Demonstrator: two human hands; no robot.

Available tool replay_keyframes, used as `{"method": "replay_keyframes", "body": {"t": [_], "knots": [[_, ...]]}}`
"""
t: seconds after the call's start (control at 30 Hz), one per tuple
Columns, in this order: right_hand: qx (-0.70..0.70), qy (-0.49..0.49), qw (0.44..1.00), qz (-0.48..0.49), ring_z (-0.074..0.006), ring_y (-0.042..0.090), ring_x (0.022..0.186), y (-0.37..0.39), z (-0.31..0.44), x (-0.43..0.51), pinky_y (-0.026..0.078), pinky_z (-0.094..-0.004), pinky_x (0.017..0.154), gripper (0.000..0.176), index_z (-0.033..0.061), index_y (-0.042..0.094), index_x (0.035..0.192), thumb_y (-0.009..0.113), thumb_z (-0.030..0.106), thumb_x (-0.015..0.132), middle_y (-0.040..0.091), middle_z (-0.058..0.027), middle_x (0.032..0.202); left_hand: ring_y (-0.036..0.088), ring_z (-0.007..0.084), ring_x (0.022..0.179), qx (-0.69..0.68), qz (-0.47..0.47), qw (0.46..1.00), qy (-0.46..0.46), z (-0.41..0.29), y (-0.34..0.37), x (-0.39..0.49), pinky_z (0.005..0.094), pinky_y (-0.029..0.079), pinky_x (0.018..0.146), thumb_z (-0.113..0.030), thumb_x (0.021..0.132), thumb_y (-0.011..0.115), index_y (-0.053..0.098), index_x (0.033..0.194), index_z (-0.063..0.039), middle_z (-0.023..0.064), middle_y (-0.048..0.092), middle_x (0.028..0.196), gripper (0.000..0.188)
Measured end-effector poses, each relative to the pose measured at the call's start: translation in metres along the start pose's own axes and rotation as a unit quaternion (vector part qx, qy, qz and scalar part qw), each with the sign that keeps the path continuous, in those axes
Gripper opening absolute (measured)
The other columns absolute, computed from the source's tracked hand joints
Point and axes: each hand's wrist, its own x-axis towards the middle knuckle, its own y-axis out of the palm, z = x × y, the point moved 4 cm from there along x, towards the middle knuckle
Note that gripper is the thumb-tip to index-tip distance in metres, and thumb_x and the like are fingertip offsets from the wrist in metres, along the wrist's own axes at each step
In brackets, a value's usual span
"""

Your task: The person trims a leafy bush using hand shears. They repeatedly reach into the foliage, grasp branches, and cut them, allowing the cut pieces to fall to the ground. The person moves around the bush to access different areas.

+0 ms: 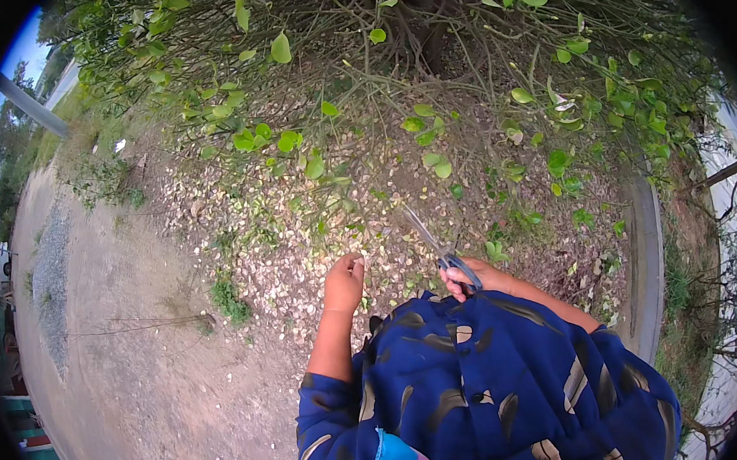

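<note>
In my right hand [471, 277] is a pair of scissors [451, 263] with dark blue handles, gripped close in front of my shirt. Its metal blades point up and left, towards the low twigs of a leafy shrub [424, 120]. My left hand [345, 281] is to the left of the scissors, its fingers curled together over the leaf-strewn ground. I see nothing plainly held in it, though its palm side is hidden. Thin bare stems and scattered green leaves of the shrub hang beyond both hands.
Fallen pale leaves [266, 265] cover the soil under the shrub. A small green weed [230, 299] grows left of my left hand. Bare dirt [180, 404] and a gravel heap [54, 284] are farther left. A concrete curb [650, 258] runs along the right; a grey pole [32, 105] stands upper left.
</note>
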Motion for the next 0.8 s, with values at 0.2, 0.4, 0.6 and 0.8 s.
{"method": "replay_keyframes", "body": {"t": [0.2, 0.4, 0.6, 0.8], "knots": [[-0.050, -0.020, 0.999, 0.002, -0.0080, 0.046, 0.061, -0.003, 0.009, 0.003, 0.041, -0.0243, 0.055, 0.017, 0.0075, 0.046, 0.094, 0.052, 0.023, 0.092, 0.044, 0.0010, 0.068, 0.052, 0.0120, 0.062, -0.162, -0.150, 0.975, 0.021, -0.029, -0.049, 0.018, 0.0264, 0.045, 0.060, -0.023, 0.092, 0.050, 0.059, 0.091, -0.001, 0.0059, 0.058, 0.074, 0.024], [-0.048, -0.065, 0.997, 0.016, -0.0086, 0.047, 0.062, -0.002, 0.020, 0.007, 0.042, -0.0254, 0.056, 0.014, 0.0053, 0.046, 0.094, 0.054, 0.016, 0.090, 0.045, -0.0002, 0.070, 0.049, 0.0080, 0.067, -0.255, -0.226, 0.937, 0.077, -0.059, -0.097, 0.035, 0.0224, 0.044, 0.061, -0.020, 0.094, 0.049, 0.053, 0.095, -0.002, 0.0017, 0.053, 0.079, 0.018], [-0.047, -0.109, 0.993, -0.017, -0.0103, 0.050, 0.062, 0.010, 0.027, 0.019, 0.043, -0.0259, 0.057, 0.017, 0.0053, 0.046, 0.093, 0.055, 0.019, 0.089, 0.047, -0.0012, 0.071, 0.049, 0.0085, 0.072, -0.252, -0.232, 0.933, 0.111, -0.084, -0.131, 0.069, 0.0232, 0.045, 0.063, -0.020, 0.093, 0.050, 0.051, 0.098, -0.003, 0.0019, 0.051, 0.085, 0.019], [-0.022, -0.105, 0.991, -0.074, -0.0116, 0.050, 0.061, 0.038, 0.024, 0.034, 0.042, -0.0261, 0.057, 0.017, 0.0056, 0.047, 0.095, 0.054, 0.020, 0.089, 0.048, -0.0017, 0.071, 0.051, 0.0117, 0.068, -0.139, -0.215, 0.957, 0.135, -0.094, -0.150, 0.113, 0.0261, 0.044, 0.061, -0.029, 0.092, 0.051, 0.054, 0.098, -0.002, 0.0046, 0.056, 0.082, 0.027]]}}
